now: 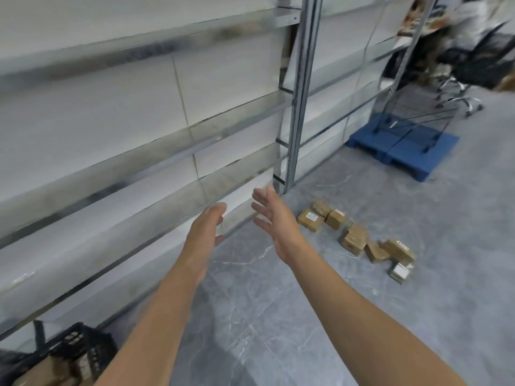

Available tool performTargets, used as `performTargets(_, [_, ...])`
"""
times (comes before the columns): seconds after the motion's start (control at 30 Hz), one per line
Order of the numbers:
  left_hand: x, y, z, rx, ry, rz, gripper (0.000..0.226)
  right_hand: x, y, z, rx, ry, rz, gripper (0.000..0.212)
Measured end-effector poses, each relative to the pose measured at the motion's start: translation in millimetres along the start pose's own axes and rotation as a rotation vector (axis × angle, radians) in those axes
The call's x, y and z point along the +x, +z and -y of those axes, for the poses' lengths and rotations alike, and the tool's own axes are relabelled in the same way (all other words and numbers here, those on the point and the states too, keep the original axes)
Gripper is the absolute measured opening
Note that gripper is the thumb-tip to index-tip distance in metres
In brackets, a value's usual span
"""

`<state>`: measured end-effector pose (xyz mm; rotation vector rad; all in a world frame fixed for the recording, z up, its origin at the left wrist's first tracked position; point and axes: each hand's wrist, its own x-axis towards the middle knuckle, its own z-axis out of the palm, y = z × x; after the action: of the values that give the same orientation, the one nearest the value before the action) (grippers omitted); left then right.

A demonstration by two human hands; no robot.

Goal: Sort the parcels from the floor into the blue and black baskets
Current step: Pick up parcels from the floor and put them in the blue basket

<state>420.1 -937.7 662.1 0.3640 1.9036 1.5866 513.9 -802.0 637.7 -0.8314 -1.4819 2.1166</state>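
Both arms reach forward over the floor (278, 316). Left hand (204, 228) and right hand (274, 218): fingers spread, loosely straight, holding nothing. Parcels (354, 236) lie in a loose row on the floor, right of the hands, near the shelving (139, 135). Black basket (75, 346) at lower left, seemingly holding cardboard; blurred.

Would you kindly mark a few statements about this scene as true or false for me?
1. The left hand and right hand hold nothing. True.
2. The parcels lie on a shelf. False: they lie on the floor, to the right of the hands.
3. The black basket sits at the lower left. True.
4. The pallet is red. False: it is blue.
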Motion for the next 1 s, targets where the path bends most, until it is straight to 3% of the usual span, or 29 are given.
performTargets(0.23, [66.0,84.6,1.6,0.055,-0.012,0.210,0.026,34.9,-72.9,2.8,0.038,0.013,-0.179,0.060])
performTargets(0.47, [160.1,147.2,4.5,0.130,-0.043,0.407,0.039,91.5,-120.6,-4.6,0.052,0.030,-0.385,0.061])
performTargets(0.67, [226.1,190.0,4.1,0.197,-0.090,0.575,0.012,126.0,-155.9,-6.5,0.100,0.041,-0.574,0.063])
performTargets(0.87, [268.4,239.6,19.3,0.308,-0.165,0.695,0.033,140.6,-204.7,-12.1,0.135,0.066,-0.739,0.063])
performTargets(1.0, [292.2,280.1,28.1,0.361,-0.198,0.762,0.043,159.9,-245.9,-17.9,0.156,0.092,-0.796,0.074])
